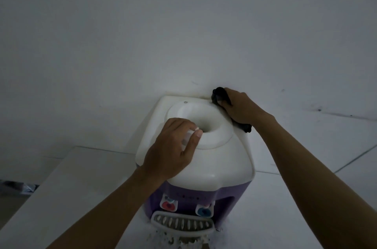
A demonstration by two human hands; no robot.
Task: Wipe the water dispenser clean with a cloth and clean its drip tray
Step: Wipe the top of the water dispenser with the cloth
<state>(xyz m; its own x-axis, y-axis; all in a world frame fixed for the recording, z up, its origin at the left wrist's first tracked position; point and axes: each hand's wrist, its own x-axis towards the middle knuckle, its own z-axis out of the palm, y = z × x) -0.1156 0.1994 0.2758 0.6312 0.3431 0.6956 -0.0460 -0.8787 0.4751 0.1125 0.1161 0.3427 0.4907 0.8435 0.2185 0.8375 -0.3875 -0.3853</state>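
The left hand (173, 146) curls over the top rim of the dispenser (214, 167), which stands on the counter (71, 187) against the wall (183, 24), tray (182, 223) at its foot. The right hand (240, 107) grips a dark cloth (219, 93) at its back right corner.

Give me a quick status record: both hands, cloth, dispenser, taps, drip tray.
left hand: on the near-left rim of the collar, fingers curled; unclear whether they pinch something small and white
right hand: grips the cloth, pressing it on the top's rear right corner
cloth: dark, bunched
water dispenser: upright, white top, purple front
taps: red tap on the view's left, blue tap on its right
drip tray: in place under the taps, neither hand on it
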